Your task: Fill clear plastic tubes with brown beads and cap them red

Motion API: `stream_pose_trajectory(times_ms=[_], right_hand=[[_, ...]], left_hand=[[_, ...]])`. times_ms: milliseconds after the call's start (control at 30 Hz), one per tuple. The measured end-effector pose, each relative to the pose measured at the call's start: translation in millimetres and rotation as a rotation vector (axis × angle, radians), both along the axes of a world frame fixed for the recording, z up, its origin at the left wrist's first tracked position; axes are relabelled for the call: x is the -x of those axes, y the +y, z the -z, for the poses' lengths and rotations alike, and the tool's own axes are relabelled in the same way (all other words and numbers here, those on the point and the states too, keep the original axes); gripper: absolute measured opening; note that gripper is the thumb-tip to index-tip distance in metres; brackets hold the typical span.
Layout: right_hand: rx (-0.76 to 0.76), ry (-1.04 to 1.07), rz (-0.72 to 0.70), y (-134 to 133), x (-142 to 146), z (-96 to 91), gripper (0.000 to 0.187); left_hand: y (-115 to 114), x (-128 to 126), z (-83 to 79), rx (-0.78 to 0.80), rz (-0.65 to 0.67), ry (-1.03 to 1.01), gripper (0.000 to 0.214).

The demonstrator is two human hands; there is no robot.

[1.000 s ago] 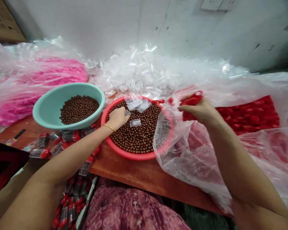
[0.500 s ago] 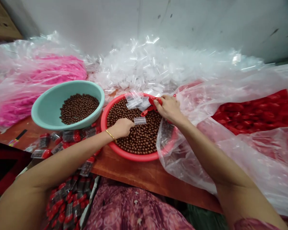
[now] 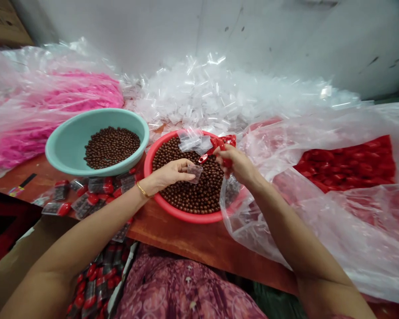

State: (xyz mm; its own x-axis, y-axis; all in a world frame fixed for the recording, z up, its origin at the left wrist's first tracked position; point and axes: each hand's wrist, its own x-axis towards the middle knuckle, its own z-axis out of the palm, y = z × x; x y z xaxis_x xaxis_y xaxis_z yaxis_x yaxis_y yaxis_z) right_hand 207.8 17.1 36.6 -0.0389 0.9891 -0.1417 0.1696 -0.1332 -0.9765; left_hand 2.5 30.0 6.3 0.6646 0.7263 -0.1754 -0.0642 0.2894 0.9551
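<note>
A red basin [image 3: 182, 214] full of small brown balls [image 3: 199, 195] sits at the table's middle. Over it my left hand [image 3: 169, 173] pinches a small clear plastic bag [image 3: 195, 171] between thumb and fingers. My right hand [image 3: 236, 163] hovers at the basin's right rim, closed on small red plastic pieces [image 3: 219, 144]; one long red piece sticks out toward the left. A few loose clear bags [image 3: 193, 141] lie on the balls at the basin's far edge.
A teal basin [image 3: 69, 148] with more brown balls stands left. Filled packets with red ends [image 3: 86, 201] lie by the table edge and below it. A heap of clear bags [image 3: 219, 93] fills the back, pink items in plastic [image 3: 53, 106] far left, red pieces in a big bag [image 3: 349, 161] right.
My left hand lifted a clear bag off the balls and turned palm up. My right hand came from the big bag on the right, carrying red pieces to the basin.
</note>
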Motion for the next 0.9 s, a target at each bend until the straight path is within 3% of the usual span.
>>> stream_pose_trajectory(times_ms=[100,267,333,433,600,700,800,900], right_hand=[[0.011,0.041,-0.043,-9,0,4.0,0.014],[-0.344,-0.268,0.033,-18,-1,8.2,0.018],[-0.371,-0.299,0.048,-21,0,9.5,0.020],[-0.271,-0.200,0.047,-26,1,13.3,0.024],[-0.105,0.141,0.084,-30,4,21.0,0.039],[-0.207,0.199,0.050,-31,14,23.2,0.042],[-0.348,0.116,0.066,-33,28,25.9,0.032],[-0.397,0.097,0.051,-37,37,29.4,0.022]], left_hand=[[-14,5,0.6,0.026,-0.047,-0.052,0.031],[-22,7,6.3,0.015,-0.092,-0.087,0.036],[-23,6,8.1,0.011,-0.091,-0.090,0.036],[-22,5,9.5,-0.018,-0.130,-0.100,0.037],[-24,5,9.1,-0.115,-0.173,-0.067,0.037],[-26,6,7.3,-0.104,-0.110,-0.058,0.038],[-29,8,5.3,-0.084,-0.048,-0.024,0.039],[-30,10,4.5,-0.101,-0.040,0.000,0.041]])
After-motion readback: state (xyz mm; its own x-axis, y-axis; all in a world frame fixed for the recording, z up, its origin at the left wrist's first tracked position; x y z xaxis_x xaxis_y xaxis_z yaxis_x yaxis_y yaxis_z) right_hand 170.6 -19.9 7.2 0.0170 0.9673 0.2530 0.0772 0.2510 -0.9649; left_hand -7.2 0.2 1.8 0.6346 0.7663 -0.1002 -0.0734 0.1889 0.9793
